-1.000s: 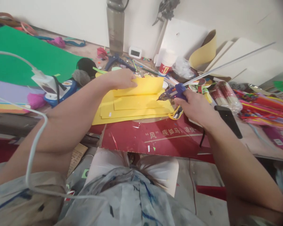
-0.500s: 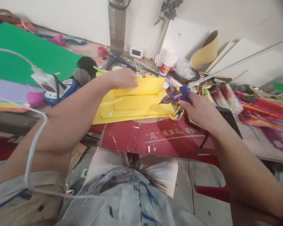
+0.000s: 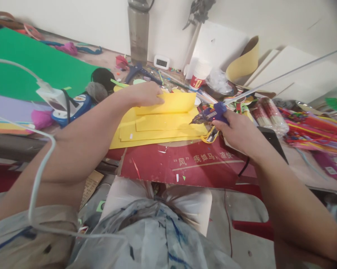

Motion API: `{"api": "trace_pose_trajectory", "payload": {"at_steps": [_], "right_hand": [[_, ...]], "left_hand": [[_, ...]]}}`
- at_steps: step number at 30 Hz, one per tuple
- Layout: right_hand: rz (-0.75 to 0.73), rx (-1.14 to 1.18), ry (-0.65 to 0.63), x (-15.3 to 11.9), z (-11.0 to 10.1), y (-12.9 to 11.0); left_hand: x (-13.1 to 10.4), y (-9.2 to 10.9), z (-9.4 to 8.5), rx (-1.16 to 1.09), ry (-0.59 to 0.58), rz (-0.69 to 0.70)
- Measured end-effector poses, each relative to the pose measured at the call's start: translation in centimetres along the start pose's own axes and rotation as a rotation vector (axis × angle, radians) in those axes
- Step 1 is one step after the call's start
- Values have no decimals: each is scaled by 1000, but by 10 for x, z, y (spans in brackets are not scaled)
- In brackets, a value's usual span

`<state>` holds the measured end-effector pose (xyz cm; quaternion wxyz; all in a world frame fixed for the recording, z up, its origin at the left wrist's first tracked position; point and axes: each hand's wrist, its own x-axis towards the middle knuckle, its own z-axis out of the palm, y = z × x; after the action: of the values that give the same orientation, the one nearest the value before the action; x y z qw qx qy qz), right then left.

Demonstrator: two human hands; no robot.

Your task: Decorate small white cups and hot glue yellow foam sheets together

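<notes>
My left hand (image 3: pixel 150 93) pinches the upper part of a folded yellow paper (image 3: pixel 179 101), holding its flap raised. Under it lie larger yellow sheets (image 3: pixel 126 135), stacked on a red cardboard (image 3: pixel 157 166). In my right hand (image 3: pixel 238 129) is a blue hot glue gun (image 3: pixel 210 113), its nozzle pointing left, over the right part of the yellow paper. A long clear glue stick (image 3: pixel 283 76) sticks out from its back. Just below the gun, yellow-handled scissors (image 3: pixel 210 135) rest at the edge of the sheets.
To the left are a green sheet (image 3: pixel 39 59), a blue power strip (image 3: pixel 80 106) with a white plug, and a white cable (image 3: pixel 39 179) crossing my left arm. Behind stand a bottle (image 3: pixel 138 33), a small clock (image 3: pixel 162 62) and a paper cup (image 3: pixel 197 76). Colourful pipe cleaners (image 3: pixel 314 130) lie at right.
</notes>
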<state>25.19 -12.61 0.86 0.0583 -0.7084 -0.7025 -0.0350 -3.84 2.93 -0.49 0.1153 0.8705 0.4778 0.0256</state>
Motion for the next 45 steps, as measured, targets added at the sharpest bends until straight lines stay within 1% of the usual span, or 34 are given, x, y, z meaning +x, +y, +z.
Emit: {"api": "trace_pose_trajectory", "payload": {"at_steps": [3, 6, 10, 14, 19, 23, 27, 32, 34, 37, 39, 43, 45], "right_hand": [[-12, -17, -15, -6, -5, 5], [-15, -9, -6, -5, -5, 7], [4, -20, -22, -1, -2, 3], [27, -13, 13, 1, 0, 0], [-10, -11, -23, -4, -4, 12], [4, 11, -26, -6, -4, 20], [17, 21, 31, 1, 3, 9], [46, 39, 58, 12, 9, -9], [26, 25, 56, 9, 7, -10], [-10, 1, 21, 1, 2, -4], [-9, -1, 6, -2, 0, -2], [47, 58, 36, 6, 5, -8], [52, 100, 50, 10, 8, -13]], "left_hand": [[0, -1, 0, 1, 2, 13], [-1, -1, 0, -2, 9, 32], [-1, 2, -1, 19, 2, 11], [-1, 2, -1, 43, -2, 22], [2, -2, 1, 11, -4, 20], [3, -2, 1, 13, 7, 21], [3, -1, 1, 17, 2, 19], [1, -2, 1, 26, 6, 17], [0, -2, 1, 6, 9, 20], [0, -1, 1, -12, 4, 16], [0, 1, 1, -7, 3, 0], [1, 3, 0, 20, 14, -3], [-1, 4, -1, 32, 5, 5]]}}
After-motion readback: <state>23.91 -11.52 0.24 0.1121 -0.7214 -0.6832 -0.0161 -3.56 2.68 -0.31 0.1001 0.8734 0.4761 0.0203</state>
